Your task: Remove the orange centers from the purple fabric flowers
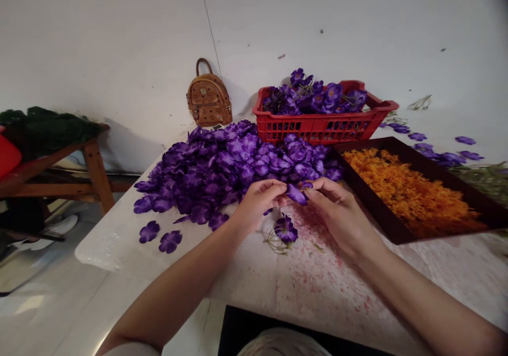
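Between my two hands, above the table, is a purple artificial flower petal piece (297, 194). My left hand (262, 197) pinches its left side, thumb and fingers closed. The fingers of my right hand (331, 202) close on its right side, where a small bit of yellow shows. Just below lies an assembled purple flower (286, 229) with thin green stems. A large heap of loose purple petal pieces (214, 165) spreads behind and left of my hands. To the right, a dark tray (381, 221) holds many orange flower centres (413, 194).
A red plastic basket (313, 123) of finished purple flowers stands behind the heap, by the wall. A brown mini backpack (209, 99) is at the back left. Green stems (484, 179) and scattered petals lie right of the tray. A wooden stand (95, 173) is off to the left.
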The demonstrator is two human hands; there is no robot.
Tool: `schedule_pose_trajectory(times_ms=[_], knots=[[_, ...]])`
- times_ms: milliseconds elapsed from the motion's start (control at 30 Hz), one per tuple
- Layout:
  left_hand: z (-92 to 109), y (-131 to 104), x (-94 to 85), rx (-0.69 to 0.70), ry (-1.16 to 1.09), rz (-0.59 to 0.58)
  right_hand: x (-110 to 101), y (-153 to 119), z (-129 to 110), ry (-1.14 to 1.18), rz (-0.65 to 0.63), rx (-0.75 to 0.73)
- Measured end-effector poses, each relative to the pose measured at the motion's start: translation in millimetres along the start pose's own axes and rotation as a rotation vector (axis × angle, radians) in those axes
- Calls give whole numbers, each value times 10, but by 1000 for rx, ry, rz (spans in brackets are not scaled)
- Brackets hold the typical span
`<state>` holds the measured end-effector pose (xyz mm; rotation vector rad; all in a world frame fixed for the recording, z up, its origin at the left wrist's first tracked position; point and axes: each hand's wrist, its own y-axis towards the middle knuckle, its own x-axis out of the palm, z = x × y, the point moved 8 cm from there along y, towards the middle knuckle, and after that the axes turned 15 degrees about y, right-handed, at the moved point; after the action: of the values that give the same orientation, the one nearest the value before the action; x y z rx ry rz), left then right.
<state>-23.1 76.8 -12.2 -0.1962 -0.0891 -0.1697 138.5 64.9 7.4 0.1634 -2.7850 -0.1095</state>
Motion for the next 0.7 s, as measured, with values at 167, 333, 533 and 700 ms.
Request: schedule_pose_trajectory(times_ms=[167, 333, 533, 700], knots=[[-61, 19, 1, -41, -44, -19, 59, -12, 38, 152, -47, 177], [-22, 18, -34, 12, 127, 50, 92, -27, 22, 250, -50, 228], [426, -179, -61, 430, 590, 240, -32, 22, 40, 225, 4, 156], [610, -344, 162, 705, 861, 164, -46, 18, 31, 232, 10, 136]])
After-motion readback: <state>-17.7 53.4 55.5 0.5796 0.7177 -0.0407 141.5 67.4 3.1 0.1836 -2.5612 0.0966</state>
